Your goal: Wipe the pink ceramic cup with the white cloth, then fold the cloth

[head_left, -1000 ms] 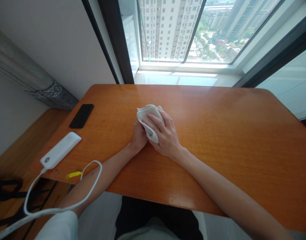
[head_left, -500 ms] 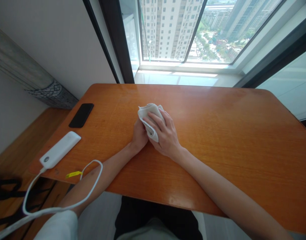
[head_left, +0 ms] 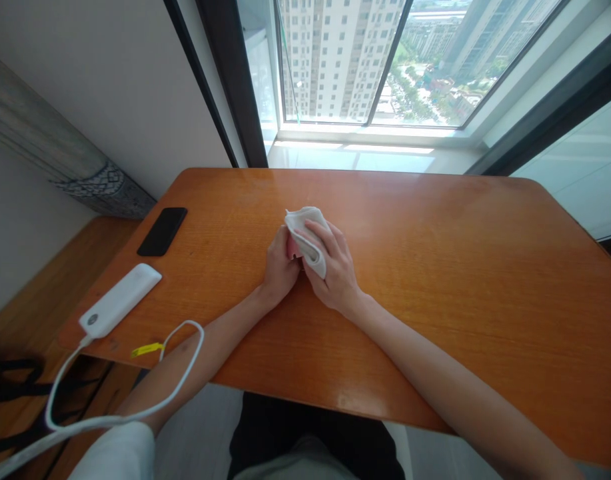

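Observation:
A white cloth (head_left: pixel 305 223) is bunched up near the middle of the orange wooden table (head_left: pixel 435 267). My right hand (head_left: pixel 335 270) is wrapped over the cloth from the right, fingers curled on it. My left hand (head_left: pixel 280 267) sits against the cloth's left side, fingers closed around a small pink thing (head_left: pixel 291 248) that shows between the two hands; what it is I cannot make out. Both wrists rest on the table.
A black phone (head_left: pixel 162 231) lies flat at the table's left. Nearer the front left edge lies a white power bank (head_left: pixel 120 300) with a white cable (head_left: pixel 135 400) looping off the table. A large window stands beyond the table's far edge.
The cloth has been lifted and tilted more upright between my hands, and a pink thing now shows under it. Both hands stayed in the same spot.

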Demonstrator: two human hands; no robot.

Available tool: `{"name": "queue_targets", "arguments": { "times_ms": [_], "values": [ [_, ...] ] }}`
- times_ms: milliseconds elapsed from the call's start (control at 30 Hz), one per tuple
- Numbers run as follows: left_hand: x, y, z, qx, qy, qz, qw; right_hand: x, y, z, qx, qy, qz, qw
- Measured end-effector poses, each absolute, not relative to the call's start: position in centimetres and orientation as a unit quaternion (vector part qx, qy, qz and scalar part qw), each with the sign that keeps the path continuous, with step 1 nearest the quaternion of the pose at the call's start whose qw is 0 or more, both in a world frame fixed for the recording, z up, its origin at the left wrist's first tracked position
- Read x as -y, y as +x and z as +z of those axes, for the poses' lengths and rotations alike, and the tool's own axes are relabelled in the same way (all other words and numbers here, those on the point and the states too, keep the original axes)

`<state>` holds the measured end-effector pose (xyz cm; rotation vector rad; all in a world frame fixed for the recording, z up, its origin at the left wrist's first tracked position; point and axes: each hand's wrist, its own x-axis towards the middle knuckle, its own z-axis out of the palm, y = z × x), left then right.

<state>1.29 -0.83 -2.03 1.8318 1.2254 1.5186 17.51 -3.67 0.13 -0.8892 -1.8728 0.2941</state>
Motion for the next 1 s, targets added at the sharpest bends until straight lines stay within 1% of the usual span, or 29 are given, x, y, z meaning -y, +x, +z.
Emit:
{"name": "queue_targets", "arguments": {
  "times_ms": [100,167,200,233,300,367,433,500,600,667,700,733,800,900,933,1000],
  "values": [
    [0.9,1.4,-1.5,-0.447,0.669,0.548,0.229,2.6,17.4,-0.5,0.66,-0.434,0.243,0.563],
    [1.0,1.5,-1.2,-0.448,0.67,0.545,0.232,2.3,17.3,-0.7,0.611,-0.456,0.306,0.57],
    [1.0,1.5,-1.2,-0.449,0.67,0.544,0.232,2.4,17.3,-0.7,0.611,-0.457,0.312,0.566],
    [1.1,1.4,-1.3,-0.45,0.67,0.543,0.231,2.5,17.3,-0.5,0.626,-0.452,0.298,0.562],
    [1.0,1.3,-1.6,-0.449,0.674,0.543,0.223,3.2,17.4,0.0,0.685,-0.43,0.225,0.543],
    [0.9,1.1,-2.1,-0.443,0.678,0.545,0.216,3.9,17.5,0.5,0.761,-0.391,0.141,0.497],
    [0.9,1.1,-2.3,-0.438,0.68,0.547,0.216,4.2,17.6,0.7,0.805,-0.359,0.099,0.462],
    [0.9,1.2,-2.2,-0.436,0.68,0.547,0.22,4.0,17.5,0.4,0.787,-0.366,0.115,0.483],
    [1.0,1.4,-1.6,-0.44,0.677,0.546,0.222,3.2,17.3,-0.3,0.676,-0.43,0.221,0.556],
    [1.1,1.5,-1.3,-0.446,0.674,0.543,0.227,2.9,17.3,-0.5,0.626,-0.455,0.284,0.565],
    [1.2,1.5,-1.3,-0.448,0.672,0.544,0.229,2.9,17.3,-0.5,0.623,-0.458,0.295,0.562],
    [1.2,1.4,-1.3,-0.449,0.67,0.545,0.231,3.0,17.4,-0.3,0.632,-0.456,0.287,0.557],
    [1.1,1.3,-1.7,-0.444,0.669,0.549,0.23,3.4,17.5,0.0,0.685,-0.434,0.228,0.539],
    [0.9,1.2,-2.3,-0.436,0.673,0.554,0.221,3.9,17.8,0.4,0.78,-0.377,0.134,0.481],
    [0.9,1.2,-2.3,-0.435,0.674,0.554,0.221,3.8,17.8,0.3,0.793,-0.366,0.124,0.471],
    [0.9,1.2,-2.2,-0.438,0.673,0.552,0.224,3.4,17.8,0.0,0.768,-0.379,0.149,0.494]
  ]
}}
